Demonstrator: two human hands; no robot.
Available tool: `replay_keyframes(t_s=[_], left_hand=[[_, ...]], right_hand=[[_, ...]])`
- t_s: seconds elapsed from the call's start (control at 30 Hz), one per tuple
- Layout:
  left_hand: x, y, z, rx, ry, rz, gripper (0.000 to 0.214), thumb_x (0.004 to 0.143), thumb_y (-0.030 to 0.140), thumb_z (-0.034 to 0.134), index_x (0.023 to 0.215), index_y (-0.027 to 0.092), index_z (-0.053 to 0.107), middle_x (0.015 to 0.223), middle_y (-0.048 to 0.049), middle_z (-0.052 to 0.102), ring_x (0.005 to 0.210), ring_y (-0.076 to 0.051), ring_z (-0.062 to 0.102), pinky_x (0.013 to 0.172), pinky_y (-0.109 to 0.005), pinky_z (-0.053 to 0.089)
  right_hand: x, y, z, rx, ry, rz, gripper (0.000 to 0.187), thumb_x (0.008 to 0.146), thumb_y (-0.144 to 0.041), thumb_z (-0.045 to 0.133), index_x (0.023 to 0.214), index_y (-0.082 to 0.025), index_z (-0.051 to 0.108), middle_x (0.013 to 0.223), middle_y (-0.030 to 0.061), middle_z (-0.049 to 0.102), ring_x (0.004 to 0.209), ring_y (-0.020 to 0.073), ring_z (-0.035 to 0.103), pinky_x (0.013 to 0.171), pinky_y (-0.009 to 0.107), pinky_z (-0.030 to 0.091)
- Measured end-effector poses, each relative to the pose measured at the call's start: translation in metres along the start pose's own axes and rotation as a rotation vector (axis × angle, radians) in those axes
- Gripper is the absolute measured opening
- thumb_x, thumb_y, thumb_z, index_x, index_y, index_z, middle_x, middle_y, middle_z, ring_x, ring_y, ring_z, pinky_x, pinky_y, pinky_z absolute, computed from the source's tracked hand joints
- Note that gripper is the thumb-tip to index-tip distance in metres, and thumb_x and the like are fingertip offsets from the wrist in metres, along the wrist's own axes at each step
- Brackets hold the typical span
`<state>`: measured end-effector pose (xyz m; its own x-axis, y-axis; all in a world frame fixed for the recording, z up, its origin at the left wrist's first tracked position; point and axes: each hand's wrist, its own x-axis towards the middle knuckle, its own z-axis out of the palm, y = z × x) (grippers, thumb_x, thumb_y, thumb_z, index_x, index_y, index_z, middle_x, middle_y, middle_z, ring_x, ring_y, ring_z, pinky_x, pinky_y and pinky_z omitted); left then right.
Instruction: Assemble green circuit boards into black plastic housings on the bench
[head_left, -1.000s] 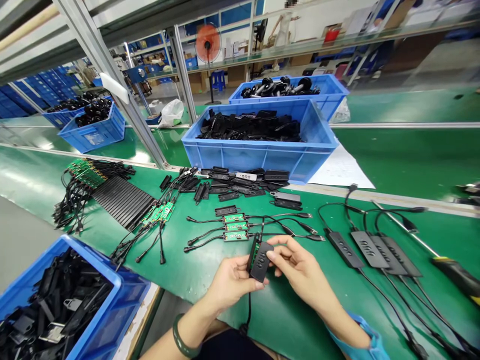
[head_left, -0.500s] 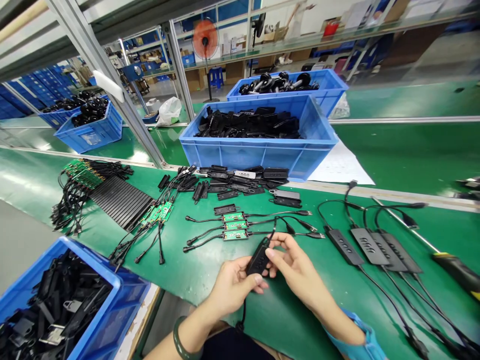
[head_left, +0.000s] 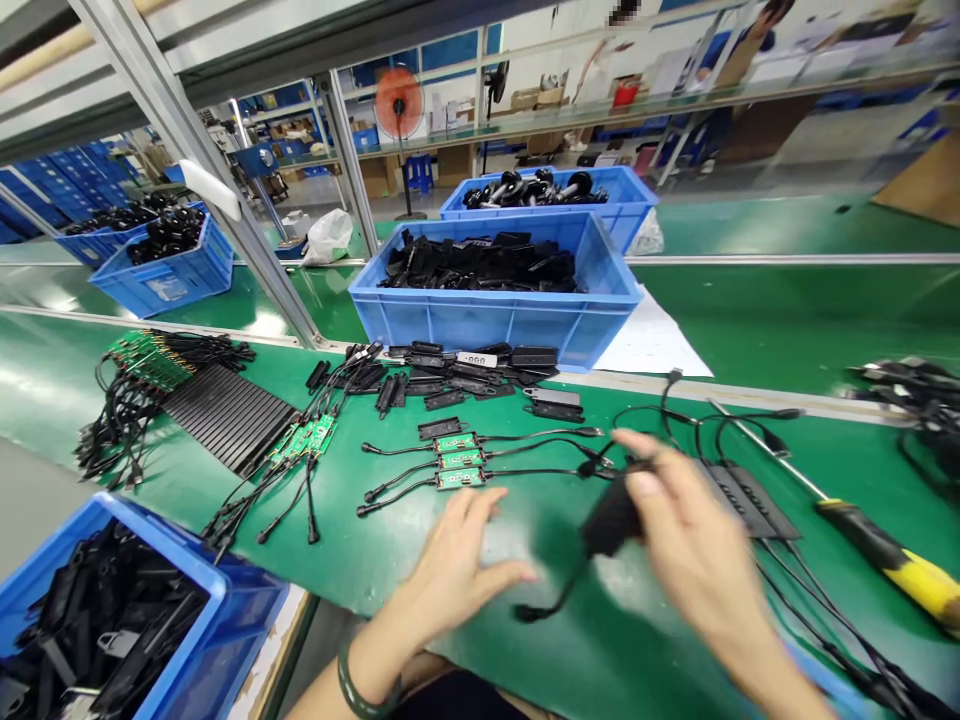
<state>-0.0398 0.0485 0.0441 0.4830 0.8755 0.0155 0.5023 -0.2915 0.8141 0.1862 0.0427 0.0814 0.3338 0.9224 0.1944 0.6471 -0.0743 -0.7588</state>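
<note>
My right hand [head_left: 694,540] grips a black cabled controller box [head_left: 611,520] and holds it above the green bench, its cable end [head_left: 525,612] trailing to the left. The hand is blurred by motion. It is close to a row of finished black controllers [head_left: 746,497] with cables on the right. My left hand [head_left: 454,565] is open, fingers spread, and hovers just in front of three green circuit boards with cables [head_left: 459,460].
A big blue bin [head_left: 487,305] of black shells stands behind loose shells [head_left: 450,370]. Another blue bin [head_left: 112,630] sits at the near left edge. More circuit boards and cables [head_left: 172,385] lie left. A yellow-handled screwdriver [head_left: 885,555] lies at right.
My left hand let go of the controller and opened. My right hand carried the controller to the right, toward the finished row.
</note>
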Motion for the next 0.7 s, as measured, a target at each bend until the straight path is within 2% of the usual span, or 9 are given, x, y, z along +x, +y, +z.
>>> replay_keyframes(t_s=[0.03,0.07,0.13,0.17,0.23,0.3,0.37,0.57,0.7], left_hand=[[0.003,-0.004,-0.005,0.105,0.054,-0.001,0.054,0.084,0.031,0.070,0.132,0.022,0.047,0.119,-0.0113,0.055,0.110,-0.027,0.054,0.093,-0.041,0.047],[0.006,-0.008,-0.008,0.214,0.108,-0.018,0.046,0.085,0.025,0.068,0.127,0.021,0.050,0.117,-0.0112,0.053,0.110,-0.028,0.052,0.094,-0.044,0.046],[0.012,-0.018,-0.013,0.401,0.183,-0.086,0.037,0.085,0.016,0.065,0.119,0.018,0.051,0.114,-0.0114,0.051,0.109,-0.029,0.051,0.093,-0.046,0.045],[0.015,-0.023,-0.014,0.470,0.198,-0.124,0.036,0.084,0.014,0.065,0.116,0.017,0.051,0.113,-0.0115,0.050,0.108,-0.029,0.051,0.091,-0.046,0.046],[0.019,-0.032,-0.013,0.558,0.192,-0.178,0.035,0.082,0.013,0.068,0.112,0.016,0.050,0.111,-0.0115,0.050,0.104,-0.029,0.052,0.088,-0.045,0.047],[0.022,-0.037,-0.012,0.583,0.178,-0.207,0.030,0.083,0.012,0.066,0.107,0.017,0.050,0.108,-0.0103,0.050,0.100,-0.028,0.054,0.085,-0.044,0.047],[0.023,-0.039,-0.011,0.548,0.155,-0.205,0.025,0.085,0.011,0.063,0.106,0.017,0.050,0.106,-0.0092,0.052,0.099,-0.027,0.055,0.086,-0.043,0.046],[0.007,-0.024,-0.022,0.271,0.051,-0.165,0.025,0.090,0.022,0.057,0.114,0.017,0.056,0.105,-0.0089,0.054,0.098,-0.025,0.055,0.088,-0.039,0.044],[-0.004,-0.019,-0.028,-0.049,0.085,-0.216,0.020,0.092,0.032,0.053,0.108,0.019,0.054,0.088,-0.0018,0.057,0.074,-0.017,0.052,0.072,-0.030,0.041]], right_hand=[[0.010,0.004,-0.020,-0.161,0.080,0.014,0.050,0.091,-0.050,0.036,0.128,-0.025,0.058,0.086,0.0087,0.069,0.059,0.0226,0.060,0.057,0.034,0.045],[0.020,0.011,-0.038,-0.319,0.126,0.040,0.048,0.090,-0.048,0.037,0.127,-0.028,0.059,0.079,0.0086,0.069,0.057,0.0243,0.060,0.055,0.035,0.044],[0.041,0.030,-0.066,-0.561,0.090,0.057,0.044,0.091,-0.044,0.041,0.129,-0.031,0.057,0.082,0.0101,0.072,0.063,0.0277,0.065,0.053,0.035,0.043],[0.051,0.041,-0.074,-0.657,0.023,0.066,0.041,0.089,-0.044,0.045,0.125,-0.030,0.060,0.083,0.0119,0.073,0.061,0.0286,0.065,0.051,0.035,0.042],[0.068,0.062,-0.076,-0.827,-0.127,0.078,0.029,0.089,-0.038,0.051,0.108,-0.024,0.068,0.078,0.0156,0.073,0.058,0.0289,0.066,0.049,0.036,0.042],[0.081,0.073,-0.063,-0.932,-0.224,0.065,0.018,0.086,-0.030,0.056,0.080,-0.020,0.069,0.068,0.0184,0.069,0.054,0.0302,0.065,0.048,0.037,0.041],[0.092,0.071,-0.041,-0.966,-0.236,-0.003,0.021,0.086,-0.026,0.056,0.069,-0.018,0.065,0.067,0.0205,0.067,0.057,0.0325,0.066,0.048,0.038,0.039],[0.143,0.027,0.046,-0.853,-0.216,-0.335,0.025,0.094,-0.022,0.047,0.109,-0.014,0.065,0.102,0.0160,0.066,0.086,0.0266,0.067,0.062,0.032,0.044],[0.173,0.017,0.086,-0.760,-0.202,-0.419,0.028,0.091,-0.021,0.053,0.114,-0.013,0.066,0.109,0.0161,0.062,0.091,0.0262,0.064,0.064,0.031,0.044]])
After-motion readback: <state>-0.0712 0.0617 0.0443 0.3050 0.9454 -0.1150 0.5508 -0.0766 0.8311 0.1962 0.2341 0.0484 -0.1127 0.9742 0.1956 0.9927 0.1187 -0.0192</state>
